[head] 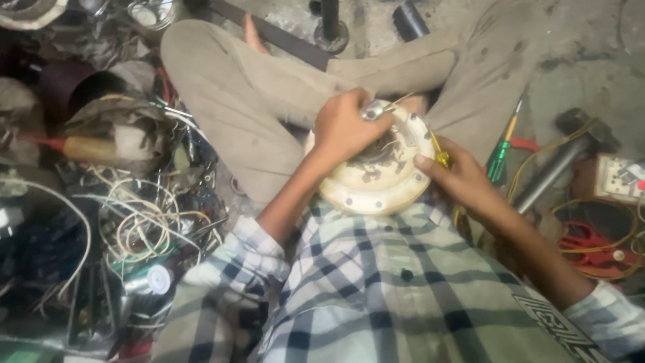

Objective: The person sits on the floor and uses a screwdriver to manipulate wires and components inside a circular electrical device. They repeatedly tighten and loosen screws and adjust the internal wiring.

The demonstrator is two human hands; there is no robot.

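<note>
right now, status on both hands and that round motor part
Left hand gripping top of the cream round motor housing in the lap. Right hand steadying its right rim, yellow-handled tool beside fingers. Wire tangle left, clear of hands.

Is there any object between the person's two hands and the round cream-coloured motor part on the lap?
Nothing visible does. The left hand lies directly on top of the round motor part, near a small metal piece. The right hand touches its right rim, by a yellow tool handle. The tangled wires lie apart, on the left.
</note>
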